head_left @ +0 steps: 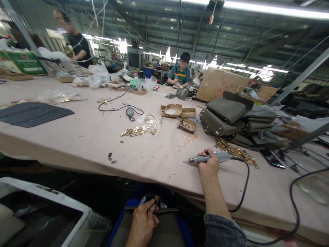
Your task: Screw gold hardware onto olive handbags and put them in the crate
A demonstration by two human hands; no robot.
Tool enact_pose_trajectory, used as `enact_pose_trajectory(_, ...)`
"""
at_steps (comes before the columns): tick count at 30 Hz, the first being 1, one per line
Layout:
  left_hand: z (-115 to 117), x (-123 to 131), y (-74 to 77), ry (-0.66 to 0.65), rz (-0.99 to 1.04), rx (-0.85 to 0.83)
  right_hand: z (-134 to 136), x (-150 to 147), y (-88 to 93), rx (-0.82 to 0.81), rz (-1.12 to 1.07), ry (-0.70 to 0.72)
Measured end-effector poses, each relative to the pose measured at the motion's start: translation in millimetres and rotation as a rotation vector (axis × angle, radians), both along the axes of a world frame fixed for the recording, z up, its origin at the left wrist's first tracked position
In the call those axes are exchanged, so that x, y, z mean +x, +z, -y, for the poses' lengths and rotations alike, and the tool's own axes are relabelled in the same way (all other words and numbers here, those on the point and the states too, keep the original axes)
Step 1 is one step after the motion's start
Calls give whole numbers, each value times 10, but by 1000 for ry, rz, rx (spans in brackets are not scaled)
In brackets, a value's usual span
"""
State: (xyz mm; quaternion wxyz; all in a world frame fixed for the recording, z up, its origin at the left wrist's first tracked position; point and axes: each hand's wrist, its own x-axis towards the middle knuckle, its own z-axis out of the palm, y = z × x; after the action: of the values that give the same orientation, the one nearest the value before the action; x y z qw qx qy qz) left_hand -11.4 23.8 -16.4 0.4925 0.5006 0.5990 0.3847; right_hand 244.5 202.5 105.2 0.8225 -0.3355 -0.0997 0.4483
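Note:
My right hand is wrapped round a grey electric screwdriver just over the table. The tool's bit points left, and a black cable trails from its back end. Low in the view, my left hand pinches a small gold-coloured metal clasp plate at the edge of an olive-grey leather-like piece on my lap. How the plate sits on that edge is partly hidden by my fingers. Ahead of the screwdriver tip, tiny gold screws lie scattered near a small box of them.
Stacked olive-grey bag pieces stand at the right, beside gold metal fittings and a phone. A plastic bag of fittings lies mid-table. A dark mat is at left, above a white crate. Two people work farther back.

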Motion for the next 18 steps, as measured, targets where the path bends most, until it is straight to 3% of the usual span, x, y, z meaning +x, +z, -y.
enact_pose_trajectory(5,7,-3,82,21,75,-61,411,-112,159,29,-7,88)
enact_pose_trajectory(9,6,-19,55,18,121,-139,856,-323,207,116,61,178)
enact_pose_trajectory(13,-1,-32,11,23,172,-181,1211,-604,154,65,88,219)
enact_pose_trajectory(18,-10,-27,-17,25,265,-201,1391,-898,-22,-22,54,208)
